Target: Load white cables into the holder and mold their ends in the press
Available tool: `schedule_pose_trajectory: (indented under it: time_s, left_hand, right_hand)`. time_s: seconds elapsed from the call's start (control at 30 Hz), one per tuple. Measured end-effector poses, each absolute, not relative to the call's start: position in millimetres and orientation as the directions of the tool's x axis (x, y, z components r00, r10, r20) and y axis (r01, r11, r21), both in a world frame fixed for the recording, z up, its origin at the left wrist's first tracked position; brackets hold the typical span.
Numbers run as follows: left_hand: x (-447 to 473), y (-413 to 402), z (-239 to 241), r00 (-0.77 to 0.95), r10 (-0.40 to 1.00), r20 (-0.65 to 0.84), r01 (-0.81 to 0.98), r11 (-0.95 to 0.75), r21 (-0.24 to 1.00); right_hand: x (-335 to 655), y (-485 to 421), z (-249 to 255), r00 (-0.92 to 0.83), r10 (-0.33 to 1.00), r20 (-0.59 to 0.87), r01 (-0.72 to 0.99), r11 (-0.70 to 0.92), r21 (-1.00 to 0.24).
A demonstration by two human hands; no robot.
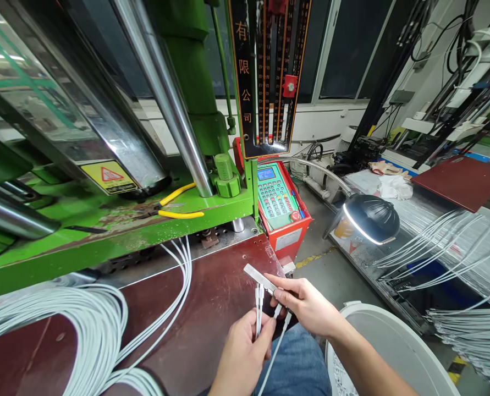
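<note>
My right hand [308,302] is closed on one end of a flat, silvery metal bar [256,273], thumb on top. Several white cables with connector ends [260,294] reach the bar's lower side; whether they are fixed to it or only touch it, I cannot tell. Just below, my left hand [245,344] pinches some of these white cables [258,319] between thumb and fingers. Another white cable [274,357] hangs down past my left hand over the jeans. Both hands are above the front right corner of the dark red tabletop [215,313].
Coiled white cables [100,330] lie left on the tabletop. Yellow-handled pliers [181,214] rest on the green machine [228,212]. A red control box [288,239] stands behind. At right are a white bin [393,335], a black lamp [370,217] and more white cables [471,335].
</note>
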State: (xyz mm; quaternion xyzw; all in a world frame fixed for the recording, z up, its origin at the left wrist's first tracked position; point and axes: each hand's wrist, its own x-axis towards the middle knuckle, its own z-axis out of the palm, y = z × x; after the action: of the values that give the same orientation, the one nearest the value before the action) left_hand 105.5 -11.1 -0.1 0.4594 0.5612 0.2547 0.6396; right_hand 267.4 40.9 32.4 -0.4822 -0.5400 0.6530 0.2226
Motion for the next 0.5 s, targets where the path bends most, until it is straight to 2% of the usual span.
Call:
schedule_pose_trajectory:
  time_s: [0.13,0.2,0.3,0.5]
  left_hand:
    - [103,-9,7,0.238,0.849,-0.471,0.158,0.445,0.882]
    - [100,-6,8,0.192,0.866,-0.462,0.136,0.443,0.886]
    - [95,-3,8,0.210,0.848,-0.486,0.135,0.467,0.874]
    - [92,-1,7,0.231,0.870,-0.436,0.372,0.335,0.866]
  right_hand:
    - [272,43,35,-0.477,0.778,-0.410,0.172,-0.375,-0.911]
    - [276,45,34,-0.469,0.777,-0.421,0.170,-0.388,-0.906]
    - [279,48,31,-0.447,0.792,-0.415,0.151,-0.391,-0.908]
    - [280,51,33,-0.455,0.793,-0.405,0.135,-0.388,-0.912]
